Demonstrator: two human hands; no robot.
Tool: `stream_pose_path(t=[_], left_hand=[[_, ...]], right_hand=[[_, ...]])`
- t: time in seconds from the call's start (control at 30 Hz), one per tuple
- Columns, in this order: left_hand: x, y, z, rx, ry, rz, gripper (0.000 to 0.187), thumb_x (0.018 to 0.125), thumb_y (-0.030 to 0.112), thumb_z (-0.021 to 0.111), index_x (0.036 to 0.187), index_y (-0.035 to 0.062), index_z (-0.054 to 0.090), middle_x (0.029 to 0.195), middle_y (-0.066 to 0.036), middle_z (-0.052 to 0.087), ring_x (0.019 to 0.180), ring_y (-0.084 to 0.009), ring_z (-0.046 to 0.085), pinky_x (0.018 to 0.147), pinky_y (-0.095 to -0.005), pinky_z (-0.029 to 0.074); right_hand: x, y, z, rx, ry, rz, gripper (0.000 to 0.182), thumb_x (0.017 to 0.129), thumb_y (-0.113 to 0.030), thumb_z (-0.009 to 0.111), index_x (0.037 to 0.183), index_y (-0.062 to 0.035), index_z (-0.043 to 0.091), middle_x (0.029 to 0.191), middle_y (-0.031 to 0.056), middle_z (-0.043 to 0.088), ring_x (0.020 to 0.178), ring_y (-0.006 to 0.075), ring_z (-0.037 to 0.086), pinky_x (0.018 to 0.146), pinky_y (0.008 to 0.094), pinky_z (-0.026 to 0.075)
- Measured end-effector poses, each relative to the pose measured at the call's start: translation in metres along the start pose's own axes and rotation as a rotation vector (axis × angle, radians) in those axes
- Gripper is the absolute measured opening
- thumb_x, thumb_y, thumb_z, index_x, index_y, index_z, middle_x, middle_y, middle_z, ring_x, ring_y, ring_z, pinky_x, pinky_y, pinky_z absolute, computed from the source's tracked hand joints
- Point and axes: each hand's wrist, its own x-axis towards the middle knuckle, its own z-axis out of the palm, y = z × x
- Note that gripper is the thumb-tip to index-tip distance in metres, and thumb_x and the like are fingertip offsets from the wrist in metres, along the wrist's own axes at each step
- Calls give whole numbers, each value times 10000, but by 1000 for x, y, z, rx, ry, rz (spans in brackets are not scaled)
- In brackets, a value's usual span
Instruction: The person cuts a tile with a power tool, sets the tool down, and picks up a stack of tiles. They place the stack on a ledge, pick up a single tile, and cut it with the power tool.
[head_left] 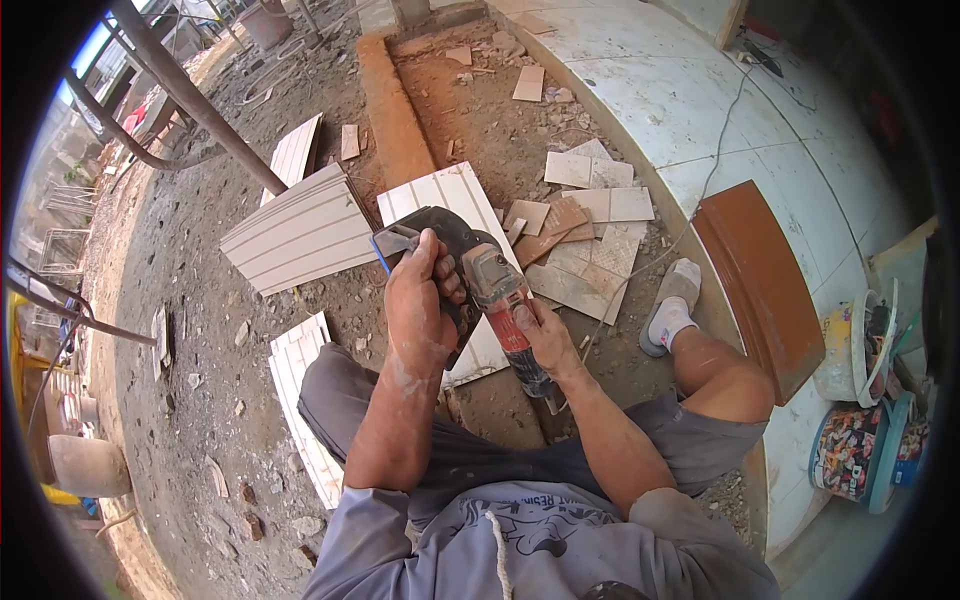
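My right hand (548,338) is wrapped around the red and black body of an angle grinder (513,335), whose grey gear head (492,272) points up and away from me. Closed on a dark flat piece (398,237) with a blue edge is my left hand (418,305), its thumb on top, right beside the grinder's head. Where the piece meets the grinder, and the disc itself, are hard to make out. Below both hands a white striped tile (455,190) lies on the ground between my legs.
Stacked striped tiles (305,230) lean at the left near a metal pole (200,100). Broken tiles (590,250) lie ahead. On the right are a brown panel (760,290), paint buckets (850,450) and a white tiled floor (740,110). A power cord (715,160) crosses from there.
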Motion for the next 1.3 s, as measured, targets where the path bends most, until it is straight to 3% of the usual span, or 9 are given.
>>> stream_pose_path(t=[0.1, 0.2, 0.43, 0.7, 1.0, 1.3], left_hand=[[1, 1, -2, 6, 1, -14, 237, 976, 331, 546, 860, 126, 524, 652, 59, 412, 541, -74, 349, 531, -243, 314], [1, 2, -5, -15, -9, -31, 249, 980, 344, 538, 859, 127, 519, 650, 61, 402, 539, -74, 340, 527, -243, 309], [-1, 4, -3, -39, -59, -78, 268, 988, 355, 522, 854, 123, 514, 643, 59, 381, 537, -71, 326, 513, -238, 302], [2, 5, -3, -78, -78, -82, 280, 982, 374, 531, 833, 139, 499, 639, 78, 339, 534, -64, 303, 508, -235, 280], [12, 12, 5, -43, -58, -161, 304, 981, 406, 522, 821, 148, 496, 635, 83, 338, 524, -67, 272, 498, -230, 254], [27, 10, -5, -42, -84, -235, 317, 970, 432, 533, 816, 158, 493, 619, 90, 335, 505, -60, 268, 474, -228, 249]], right_hand=[[-1, -10, -3, -20, -31, 7, 642, 944, -522, 524, 1200, 67, 545, 1044, 157, 627, 975, 204, 570, 870, 330, 446], [-1, -14, -9, 284, -199, 44, 563, 948, -392, 573, 1272, 59, 485, 1138, 112, 587, 998, 165, 546, 897, 298, 435], [-12, -31, -19, 336, -296, 77, 560, 936, -359, 599, 1263, 78, 471, 1130, 105, 579, 999, 156, 541, 906, 291, 430], [-18, -31, -16, 321, -146, 75, 491, 924, -314, 602, 1247, 44, 508, 1145, 90, 583, 1015, 162, 547, 919, 288, 420], [-18, -45, -19, 392, -192, 96, 519, 933, -260, 578, 1329, 50, 452, 1227, 92, 560, 1099, 166, 534, 971, 293, 401], [-19, -42, -17, 385, -171, 87, 470, 937, -232, 570, 1311, 38, 478, 1214, 88, 571, 1083, 162, 538, 968, 298, 402]])
